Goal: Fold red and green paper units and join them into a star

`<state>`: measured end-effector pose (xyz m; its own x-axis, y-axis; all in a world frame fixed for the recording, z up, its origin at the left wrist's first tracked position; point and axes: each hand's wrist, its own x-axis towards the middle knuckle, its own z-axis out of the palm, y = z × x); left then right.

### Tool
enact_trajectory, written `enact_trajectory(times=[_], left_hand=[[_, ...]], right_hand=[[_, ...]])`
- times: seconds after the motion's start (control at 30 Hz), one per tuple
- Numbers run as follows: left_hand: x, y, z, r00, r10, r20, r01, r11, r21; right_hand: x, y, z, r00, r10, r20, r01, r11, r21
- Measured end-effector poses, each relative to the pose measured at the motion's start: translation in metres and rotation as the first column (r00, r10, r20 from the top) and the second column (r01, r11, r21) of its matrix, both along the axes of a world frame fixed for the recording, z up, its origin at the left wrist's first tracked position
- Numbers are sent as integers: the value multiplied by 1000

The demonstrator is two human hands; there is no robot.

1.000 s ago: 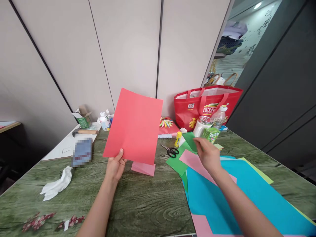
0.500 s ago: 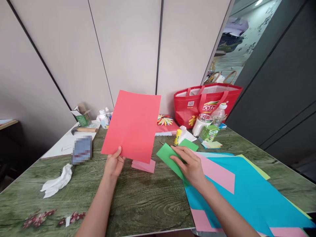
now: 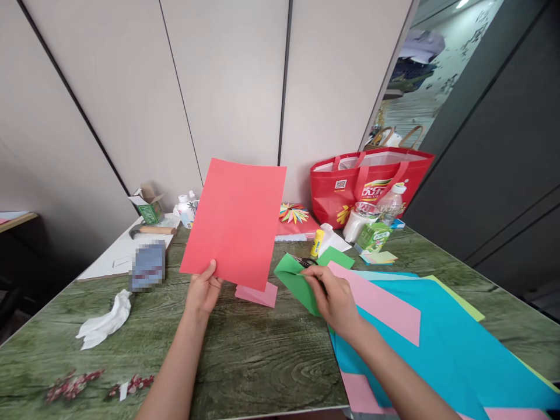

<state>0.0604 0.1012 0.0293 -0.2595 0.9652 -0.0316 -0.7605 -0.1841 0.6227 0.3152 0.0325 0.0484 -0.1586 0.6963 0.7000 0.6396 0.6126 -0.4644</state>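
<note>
A red sheet of paper (image 3: 234,221) is raised above the table, its lower edge pinched between the thumb and fingers of my left hand (image 3: 205,291). My right hand (image 3: 335,294) is closed on a piece of green paper (image 3: 297,283), whose upper part bends at the fingers. Just beyond those fingers show the black handles of scissors (image 3: 308,262), with another green piece (image 3: 336,257) behind. Folded pink paper (image 3: 260,294) lies partly hidden below the red sheet. Under my right forearm spread a pink strip (image 3: 385,309) and large blue sheets (image 3: 441,338).
At the back stand a red bag (image 3: 326,195), a bottle (image 3: 391,203), a jar (image 3: 359,224), a green box (image 3: 373,236) and a yellow glue stick (image 3: 317,242). On the left lie a hammer (image 3: 153,230), a blurred blue item (image 3: 147,265) and a crumpled tissue (image 3: 107,321).
My right hand has shifted its hold on the green paper, which now bends under the fingers. The scissors' handles have come into sight. My left hand keeps the red sheet almost still.
</note>
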Motion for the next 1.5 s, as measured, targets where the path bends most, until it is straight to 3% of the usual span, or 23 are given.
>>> enact_trajectory(times=[0.2,0.5,0.77,0.9,1.07,1.23,1.33,1.43,1.5], left_hand=[[-2,2,-1,1000,16,0,-16,1000,-9],[-4,4,-3,1000,25,9,-25,1000,-13],[-5,4,-4,999,31,18,-31,999,-21],[-7,4,-5,999,34,17,-33,999,-15],[-7,4,-4,999,31,26,-31,999,-12],[-6,2,-2,999,31,42,-30,999,-21],[-6,2,-1,999,25,42,-24,1000,-19],[-6,2,-2,999,18,35,-18,1000,-14],[-6,2,-3,999,16,29,-16,1000,-5]], right_hand=[[-5,-5,16,983,-80,-167,49,982,-181],[-11,-5,23,995,-103,-6,94,935,-342],[-15,-1,27,990,-49,-131,-1,935,-353],[-16,-1,27,985,-8,-171,-65,909,-412],[-14,1,23,947,106,-302,-240,860,-450],[-16,-1,20,871,181,-456,-375,844,-383],[-20,-9,24,835,240,-495,-414,867,-277],[-22,-18,32,903,230,-363,-292,948,-126],[-22,-24,37,950,234,-208,-236,972,14]])
